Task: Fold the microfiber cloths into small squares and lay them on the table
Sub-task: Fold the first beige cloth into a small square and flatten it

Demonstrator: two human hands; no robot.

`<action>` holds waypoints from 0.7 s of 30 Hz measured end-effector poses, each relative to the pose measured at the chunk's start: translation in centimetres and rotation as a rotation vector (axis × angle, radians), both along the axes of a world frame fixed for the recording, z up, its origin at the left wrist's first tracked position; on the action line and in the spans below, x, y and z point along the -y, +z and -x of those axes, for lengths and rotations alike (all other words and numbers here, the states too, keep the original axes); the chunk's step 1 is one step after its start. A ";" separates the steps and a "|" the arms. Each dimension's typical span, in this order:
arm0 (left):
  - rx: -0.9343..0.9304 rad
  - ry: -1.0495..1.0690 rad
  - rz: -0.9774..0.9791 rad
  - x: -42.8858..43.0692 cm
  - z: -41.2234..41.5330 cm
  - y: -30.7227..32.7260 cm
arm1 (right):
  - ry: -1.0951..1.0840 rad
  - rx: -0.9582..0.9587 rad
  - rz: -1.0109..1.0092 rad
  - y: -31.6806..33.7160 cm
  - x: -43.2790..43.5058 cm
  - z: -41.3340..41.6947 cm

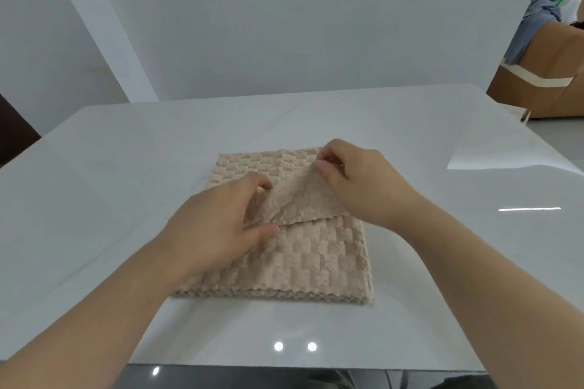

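Left hand (221,221) pinching top layer of cloth (316,259) at its left side, thumb on top, fingers curled under the raised flap. Right hand (357,180) pinching same flap near far-right corner, thumb & forefinger closed on the edge. Flap lifted off the layers below, its free edge running left-right across the middle. Beige, checker-textured, stacked in several layers w/ wavy edges showing at near side; lying flat at centre of white table (94,199), long axis running near-to-far, tilted slightly. No readable writing or labels. Cardboard box (537,79) w/ bluish fabric beyond far-right table corner.
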State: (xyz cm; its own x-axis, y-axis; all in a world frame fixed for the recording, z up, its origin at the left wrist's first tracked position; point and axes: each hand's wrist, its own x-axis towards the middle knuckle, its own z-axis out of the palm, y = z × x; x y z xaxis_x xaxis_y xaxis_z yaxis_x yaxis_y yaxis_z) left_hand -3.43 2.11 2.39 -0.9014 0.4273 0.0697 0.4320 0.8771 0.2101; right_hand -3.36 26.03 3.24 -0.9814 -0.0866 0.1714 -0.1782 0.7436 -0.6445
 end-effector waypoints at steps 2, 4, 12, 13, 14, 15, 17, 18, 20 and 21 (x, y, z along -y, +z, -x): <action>-0.022 0.000 0.047 0.8 2.0 0.3 | -0.035 -0.026 0.042 0.6 0.3 1.3; 0.034 0.011 0.012 1.7 3.9 0.6 | -0.058 -0.047 0.074 1.0 0.4 2.6; 0.127 0.099 -0.372 3.2 7.6 -0.1 | 0.021 0.060 0.334 1.8 0.1 7.5; 0.109 0.104 -0.374 3.1 7.9 0.0 | 0.046 0.063 0.327 2.0 0.1 7.9; 0.090 0.106 -0.377 2.9 8.2 0.2 | 0.078 0.066 0.310 2.2 0.0 8.3; 0.071 0.100 -0.380 2.7 8.6 0.6 | 0.111 0.069 0.270 2.5 0.0 8.7; 0.039 0.091 -0.387 2.0 9.4 1.6 | 0.164 0.073 0.107 3.0 -0.2 9.3; 0.032 0.093 -0.401 1.5 9.7 2.3 | 0.177 0.072 0.016 3.3 -0.4 9.6; 0.031 0.093 -0.452 0.1 10.4 3.9 | 0.175 0.074 -0.102 3.7 -0.8 10.0; 0.030 0.087 -0.487 -0.6 10.7 4.8 | 0.169 0.072 -0.128 3.9 -1.0 10.1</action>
